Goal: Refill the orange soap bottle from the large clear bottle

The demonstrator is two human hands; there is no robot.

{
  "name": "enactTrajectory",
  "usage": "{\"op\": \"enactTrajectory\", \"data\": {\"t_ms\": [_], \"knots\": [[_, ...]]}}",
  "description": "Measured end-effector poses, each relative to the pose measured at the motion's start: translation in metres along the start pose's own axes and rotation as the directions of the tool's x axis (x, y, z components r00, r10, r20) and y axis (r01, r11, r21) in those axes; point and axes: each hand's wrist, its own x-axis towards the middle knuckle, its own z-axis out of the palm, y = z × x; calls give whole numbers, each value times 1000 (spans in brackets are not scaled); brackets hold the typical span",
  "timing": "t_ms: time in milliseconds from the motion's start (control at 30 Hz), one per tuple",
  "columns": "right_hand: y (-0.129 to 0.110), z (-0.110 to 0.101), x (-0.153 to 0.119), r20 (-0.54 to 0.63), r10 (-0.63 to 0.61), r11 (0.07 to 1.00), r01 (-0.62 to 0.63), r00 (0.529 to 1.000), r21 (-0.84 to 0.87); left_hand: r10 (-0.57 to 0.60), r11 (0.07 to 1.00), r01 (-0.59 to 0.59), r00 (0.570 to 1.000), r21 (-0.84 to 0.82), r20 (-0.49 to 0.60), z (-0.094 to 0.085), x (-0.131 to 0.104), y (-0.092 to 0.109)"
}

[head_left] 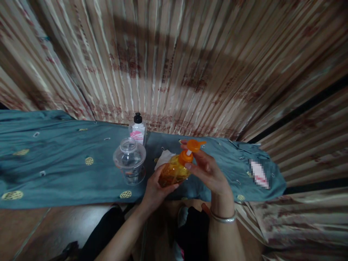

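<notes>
An amber, see-through pump bottle point(174, 173) with an orange pump head point(194, 145) is tilted to the right over the cloth. My left hand point(157, 188) is wrapped round its lower body. At the neck, my right hand point(208, 168) has its fingers round the orange collar, just below the pump head; a metal bangle circles that wrist. Something white point(164, 158), perhaps paper or tissue, lies behind the bottle and is partly hidden by it. Left of my hands stands a clear plastic container point(129, 159) with a wide rim and a narrower top.
A clear bottle point(137, 132) with a black cap and pink label stands behind the container. The teal cloth point(67, 177) covers a long narrow table. A small pink-and-white item point(259, 174), pixelated around, lies at the right. Patterned curtains point(168, 72) hang behind.
</notes>
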Motion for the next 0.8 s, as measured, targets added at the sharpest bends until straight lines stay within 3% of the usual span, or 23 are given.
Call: {"op": "enactTrajectory", "data": {"t_ms": [200, 433, 667, 800], "knots": [[2, 8, 3, -221, 7, 997, -25, 975, -78, 4, 1000, -4, 1000, 24, -3, -2, 1, 0], [-2, 1, 0, -43, 43, 994, -38, 998, 106, 9, 1000, -9, 1000, 22, 10, 0, 1, 3], [4, 8, 5, -208, -17, 992, -10, 978, -126, 0, 1000, 0, 1000, 7, 1, 0, 2, 2], [-3, 6, 5, -73, 6, 1000, -7, 997, -17, 7, 1000, -7, 1000, 9, 15, 0, 3, 5]]}}
